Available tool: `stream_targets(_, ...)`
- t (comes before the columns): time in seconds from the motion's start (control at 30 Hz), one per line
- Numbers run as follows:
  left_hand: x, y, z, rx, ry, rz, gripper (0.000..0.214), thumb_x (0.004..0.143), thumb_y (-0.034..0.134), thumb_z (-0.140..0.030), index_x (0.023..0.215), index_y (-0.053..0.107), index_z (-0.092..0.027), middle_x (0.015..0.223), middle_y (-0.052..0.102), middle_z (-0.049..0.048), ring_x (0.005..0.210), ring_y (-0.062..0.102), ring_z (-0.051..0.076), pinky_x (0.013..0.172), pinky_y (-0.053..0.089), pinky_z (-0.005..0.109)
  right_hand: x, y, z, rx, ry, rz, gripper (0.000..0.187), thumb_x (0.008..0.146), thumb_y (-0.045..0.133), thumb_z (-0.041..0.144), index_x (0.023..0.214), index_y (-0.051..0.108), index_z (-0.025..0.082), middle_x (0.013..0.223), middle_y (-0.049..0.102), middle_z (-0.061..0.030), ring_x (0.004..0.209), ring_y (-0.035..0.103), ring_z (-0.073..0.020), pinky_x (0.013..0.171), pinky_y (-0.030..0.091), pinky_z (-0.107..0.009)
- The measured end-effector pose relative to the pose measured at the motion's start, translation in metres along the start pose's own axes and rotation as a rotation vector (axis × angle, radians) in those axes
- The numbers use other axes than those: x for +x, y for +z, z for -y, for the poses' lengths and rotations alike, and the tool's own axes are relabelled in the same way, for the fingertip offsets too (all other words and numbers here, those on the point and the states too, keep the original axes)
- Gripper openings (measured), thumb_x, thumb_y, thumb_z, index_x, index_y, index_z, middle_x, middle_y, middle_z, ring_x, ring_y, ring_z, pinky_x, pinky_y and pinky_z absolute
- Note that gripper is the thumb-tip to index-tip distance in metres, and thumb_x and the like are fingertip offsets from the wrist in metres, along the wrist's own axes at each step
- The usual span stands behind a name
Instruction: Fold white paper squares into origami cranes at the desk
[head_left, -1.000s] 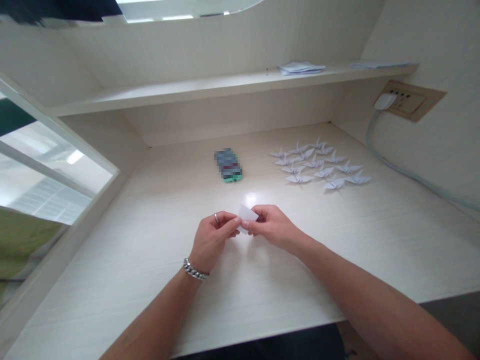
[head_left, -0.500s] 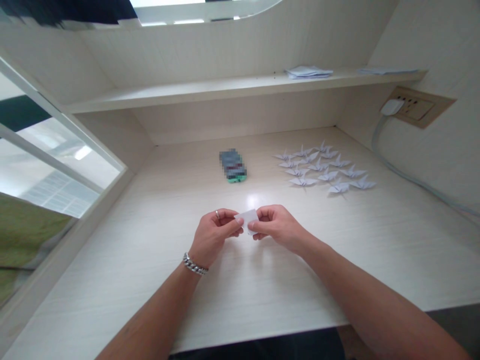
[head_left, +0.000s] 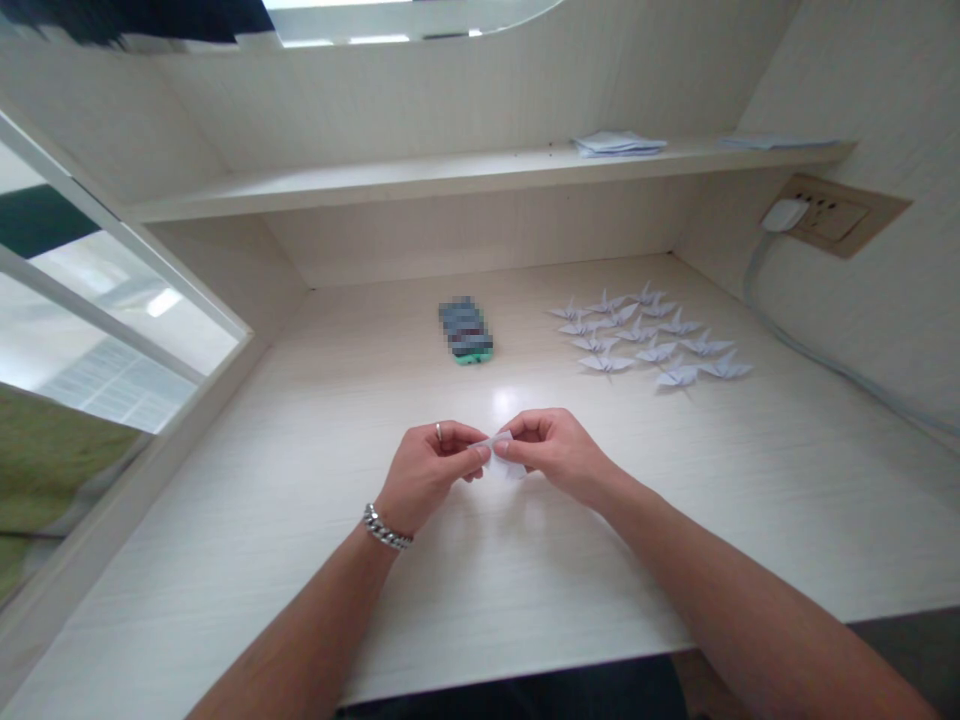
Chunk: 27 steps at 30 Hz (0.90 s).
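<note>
A small folded piece of white paper [head_left: 510,466] is pinched between my two hands above the desk. My left hand [head_left: 435,462], with a ring and a chain bracelet at the wrist, grips its left end between thumb and fingers. My right hand [head_left: 555,450] holds the upper right part, thumb on top and fingers curled behind. A paper flap hangs below the right thumb; my fingers hide much of the rest. Several white folded paper cranes [head_left: 637,332] stand grouped on the desk beyond my right hand.
A pixelated, dark object with a green edge [head_left: 466,330] lies on the desk [head_left: 337,380] ahead. Paper sheets [head_left: 619,144] rest on the shelf [head_left: 420,192] above. At right, a plug [head_left: 785,214] with a cable sits in the wall socket [head_left: 844,215].
The paper has turned from a flat square facing me to a narrow, tilted shape with a flap hanging down. Both hands have shifted slightly and stay closed on it.
</note>
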<state>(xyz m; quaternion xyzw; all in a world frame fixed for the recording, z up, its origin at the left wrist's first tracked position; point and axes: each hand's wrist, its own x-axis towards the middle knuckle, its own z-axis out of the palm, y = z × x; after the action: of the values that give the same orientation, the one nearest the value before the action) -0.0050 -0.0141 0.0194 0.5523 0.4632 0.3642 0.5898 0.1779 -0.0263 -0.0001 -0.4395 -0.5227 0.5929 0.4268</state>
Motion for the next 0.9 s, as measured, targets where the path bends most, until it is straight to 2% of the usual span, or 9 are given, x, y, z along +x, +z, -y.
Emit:
stream_targets(0.3,-0.0010,-0.0008,0.0021,-0.103,0.023,-0.033,0.009,0.062,0.078,-0.014,0.070,0.074,-0.013,0.049,0.062,-0.0001,0.048,0.051,0.009,0.048,0.041,0.021,-0.0011,0.0020,0.0000,0.141,0.015,0.009,0.020,0.068,0.077,0.025,0.086,0.078,0.016,0.070,0.072,-0.0039,0.062,0.063,-0.0123,0.056,0.050,-0.024)
stream_targets(0.53,-0.0025,-0.0026,0.0008,-0.171,0.076,-0.009,0.007,0.062,0.075,-0.009,0.065,0.073,-0.015,0.049,0.060,-0.0014,0.048,0.051,0.009,0.049,0.040,0.021,-0.0039,0.0055,0.0031,0.231,0.003,0.000,0.020,0.063,0.081,0.024,0.082,0.079,0.019,0.070,0.074,-0.0041,0.060,0.065,-0.0137,0.054,0.053,-0.026)
stream_targets(0.7,-0.0018,-0.0048,0.0016,-0.156,0.087,-0.003,0.007,0.063,0.074,-0.009,0.065,0.072,-0.016,0.049,0.060,-0.0016,0.048,0.051,0.009,0.048,0.040,0.021,-0.0046,0.0031,0.0036,0.181,-0.020,0.019,0.023,0.067,0.079,0.027,0.088,0.079,0.019,0.074,0.075,-0.0053,0.062,0.066,-0.0144,0.057,0.055,-0.027)
stream_targets(0.9,-0.0017,-0.0043,0.0007,-0.153,0.041,0.018,0.006,0.062,0.074,-0.010,0.064,0.071,-0.015,0.048,0.058,-0.0016,0.047,0.050,0.009,0.047,0.039,0.022,-0.0037,0.0001,0.0019,0.114,-0.045,0.008,0.022,0.067,0.081,0.032,0.084,0.079,0.017,0.073,0.075,-0.0063,0.062,0.066,-0.0141,0.058,0.055,-0.026)
